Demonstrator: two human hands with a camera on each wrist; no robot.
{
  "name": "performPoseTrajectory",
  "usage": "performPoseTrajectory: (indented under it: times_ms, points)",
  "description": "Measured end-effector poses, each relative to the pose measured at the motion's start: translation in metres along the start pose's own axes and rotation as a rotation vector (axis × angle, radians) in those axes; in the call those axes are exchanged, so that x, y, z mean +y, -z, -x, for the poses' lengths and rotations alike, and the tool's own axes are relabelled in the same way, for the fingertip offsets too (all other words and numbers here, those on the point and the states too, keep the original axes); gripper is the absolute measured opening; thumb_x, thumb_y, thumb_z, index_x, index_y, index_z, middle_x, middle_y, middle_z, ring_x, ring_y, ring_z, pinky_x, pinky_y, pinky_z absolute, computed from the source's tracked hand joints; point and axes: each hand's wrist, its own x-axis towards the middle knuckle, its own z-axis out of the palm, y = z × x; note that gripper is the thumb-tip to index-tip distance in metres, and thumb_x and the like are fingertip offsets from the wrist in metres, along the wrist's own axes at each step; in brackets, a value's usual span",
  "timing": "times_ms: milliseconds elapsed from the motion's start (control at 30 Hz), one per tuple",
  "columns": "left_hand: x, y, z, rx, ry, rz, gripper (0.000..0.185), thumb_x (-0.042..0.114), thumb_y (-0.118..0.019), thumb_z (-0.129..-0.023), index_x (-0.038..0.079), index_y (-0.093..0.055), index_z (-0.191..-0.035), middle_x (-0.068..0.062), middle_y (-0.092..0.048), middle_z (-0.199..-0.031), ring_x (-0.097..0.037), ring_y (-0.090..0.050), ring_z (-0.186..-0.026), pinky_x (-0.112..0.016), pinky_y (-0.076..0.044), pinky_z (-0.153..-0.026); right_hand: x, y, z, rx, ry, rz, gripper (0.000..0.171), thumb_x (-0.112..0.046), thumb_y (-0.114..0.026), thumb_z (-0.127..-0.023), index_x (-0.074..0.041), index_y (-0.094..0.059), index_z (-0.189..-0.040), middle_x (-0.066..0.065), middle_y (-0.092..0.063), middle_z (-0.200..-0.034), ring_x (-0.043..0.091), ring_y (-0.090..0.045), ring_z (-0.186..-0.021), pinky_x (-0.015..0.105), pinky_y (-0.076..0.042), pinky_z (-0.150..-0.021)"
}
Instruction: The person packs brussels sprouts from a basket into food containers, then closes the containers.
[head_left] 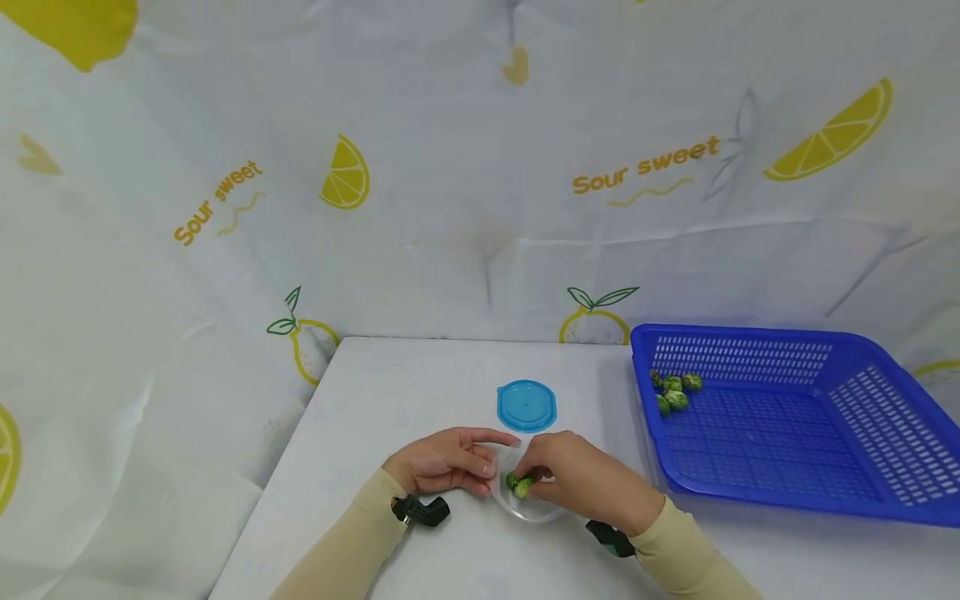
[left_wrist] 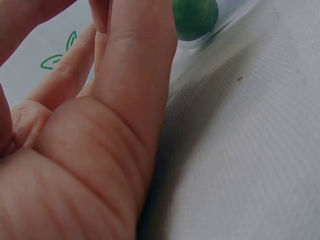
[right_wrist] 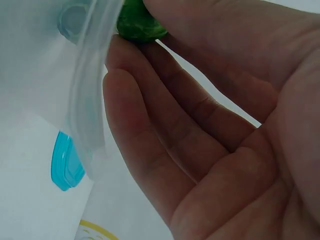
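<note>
A small green Brussels sprout (head_left: 522, 489) was between the fingers and thumb of a right hand (head_left: 588, 479), inside the outline of a clear round bowl (head_left: 532, 518); whether it touched the bottom could not be told. The right grip was pinched on that sprout, while a darker sprout (head_left: 512, 479) showed just beside it (the two nearly merged into one green patch from above). At the bowl's left side, a left hand (head_left: 450, 462) touched the rim, its index finger stretched along the far edge and its thumb beside the wall; that grip was loose, not wrapped around anything. Just beyond the bowl, a translucent blue lid (head_left: 527, 406) lay flat on a white counter (head_left: 420, 392). To the right stood a large blue plastic basket (head_left: 772, 425) with slotted walls, and a cluster of sprouts (head_left: 676, 400) sat in its far left corner. Both forearms wore beige sleeves (head_left: 337, 542), with a small dark device (head_left: 423, 510) at the left wrist and another (head_left: 611, 539) at the right. Behind everything hung a pale sheet (head_left: 450, 167) printed with yellow lemons, lemon slices and the words "Sour sweet".
</note>
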Motion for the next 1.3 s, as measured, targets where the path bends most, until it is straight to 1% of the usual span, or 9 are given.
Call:
performPoseTrajectory:
  times_ms: [133,267,367,467,667,800,1000,1167,1300]
  points:
    - [0.001,-0.001,-0.002,-0.003,0.002,0.008,0.064,-0.003,-0.065,-0.102,0.008,-0.047,-0.162,-0.001,-0.073,-0.099,-0.012,-0.079,-0.085,-0.028,-0.068,-0.085,-0.002,-0.005,-0.002,0.001,0.026,0.065,0.016,-0.006,-0.088,-0.088,-0.014,-0.085,-0.102,-0.007,-0.076,-0.097,0.005,-0.068,-0.09,0.025,-0.061,-0.08]
    - [0.002,-0.002,-0.005,0.003,0.015,0.0,0.064,-0.002,-0.067,-0.101,0.009,-0.048,-0.162,-0.001,-0.073,-0.098,-0.012,-0.079,-0.084,-0.028,-0.068,-0.085,-0.003,-0.012,-0.003,-0.006,0.026,0.109,0.017,-0.005,-0.089,-0.087,-0.015,-0.085,-0.1,-0.008,-0.075,-0.095,0.003,-0.065,-0.088,0.027,-0.061,-0.081]
    - [0.002,-0.003,-0.007,0.002,0.02,-0.009,0.063,-0.001,-0.067,-0.102,0.009,-0.049,-0.161,0.0,-0.074,-0.099,-0.012,-0.079,-0.083,-0.028,-0.068,-0.085,-0.004,-0.015,-0.002,-0.004,0.009,0.122,0.017,-0.005,-0.089,-0.087,-0.015,-0.085,-0.099,-0.009,-0.075,-0.094,0.003,-0.065,-0.088,0.028,-0.061,-0.08]
    - [0.002,-0.004,-0.009,-0.004,0.014,-0.02,0.062,-0.002,-0.067,-0.101,0.009,-0.051,-0.16,0.0,-0.075,-0.099,-0.011,-0.079,-0.084,-0.027,-0.068,-0.085,-0.006,-0.017,-0.001,0.001,0.001,0.121,0.016,-0.003,-0.088,-0.086,-0.015,-0.084,-0.097,-0.008,-0.074,-0.092,0.003,-0.065,-0.085,0.026,-0.059,-0.077]
    - [0.005,-0.005,-0.012,-0.012,0.019,-0.024,0.062,-0.002,-0.066,-0.102,0.009,-0.05,-0.161,0.0,-0.074,-0.097,-0.011,-0.079,-0.084,-0.027,-0.068,-0.084,-0.006,-0.018,-0.001,-0.005,0.017,0.116,0.015,-0.002,-0.086,-0.088,-0.015,-0.081,-0.094,-0.007,-0.071,-0.089,0.002,-0.062,-0.082,0.025,-0.057,-0.074]
    - [0.007,-0.005,-0.015,-0.012,0.019,-0.026,0.062,-0.003,-0.065,-0.102,0.009,-0.049,-0.161,0.0,-0.074,-0.097,-0.012,-0.079,-0.085,-0.027,-0.068,-0.084,-0.005,-0.015,0.0,0.012,0.026,0.111,0.016,-0.001,-0.085,-0.088,-0.014,-0.081,-0.095,-0.007,-0.072,-0.09,0.003,-0.063,-0.084,0.025,-0.059,-0.077]
    - [0.008,-0.004,-0.016,-0.015,0.013,-0.037,0.061,-0.004,-0.063,-0.103,0.008,-0.049,-0.161,-0.001,-0.073,-0.097,-0.012,-0.079,-0.086,-0.028,-0.068,-0.085,-0.003,-0.007,0.003,0.043,0.012,0.104,0.02,0.002,-0.083,-0.089,-0.014,-0.083,-0.101,-0.005,-0.076,-0.097,0.006,-0.068,-0.09,0.026,-0.062,-0.079]
    - [0.003,-0.002,-0.009,0.001,0.012,-0.045,0.062,-0.004,-0.063,-0.103,0.007,-0.047,-0.162,0.0,-0.071,-0.095,-0.012,-0.078,-0.085,-0.028,-0.068,-0.087,0.001,0.004,0.008,0.049,-0.008,0.086,0.018,-0.004,-0.082,-0.093,-0.014,-0.083,-0.108,-0.004,-0.076,-0.1,0.006,-0.067,-0.089,0.025,-0.061,-0.078]
    - [-0.002,0.001,-0.001,0.035,0.005,-0.042,0.063,-0.003,-0.066,-0.102,0.007,-0.048,-0.161,0.001,-0.07,-0.094,-0.011,-0.078,-0.085,-0.029,-0.068,-0.087,0.004,0.023,0.011,0.045,-0.041,0.095,0.02,-0.01,-0.082,-0.096,-0.012,-0.081,-0.115,-0.003,-0.077,-0.104,0.006,-0.067,-0.091,0.026,-0.062,-0.079]
